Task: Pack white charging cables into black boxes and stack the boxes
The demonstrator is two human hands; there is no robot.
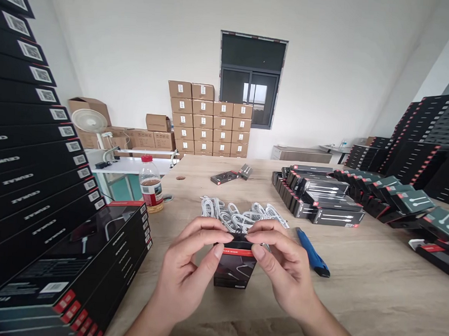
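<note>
Stacked black boxes (120, 253) loom near left. Left hand (191, 267) and right hand (285, 268) pinch the top of a small box (235, 267), upright at the bench (371, 309); uneven thumb pressure could crease its edge. White cables (236, 217) lie just beyond.

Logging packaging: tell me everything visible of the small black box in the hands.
The small black box, seemingly card, has a red band with pale lettering near its top, a pale cable printed in front and a pale label low down. It appears upright on the table, in front of the white cables. Left hand and right hand hold its upper edge with thumbs and fingertips; whether its top is closed is unclear.
</note>
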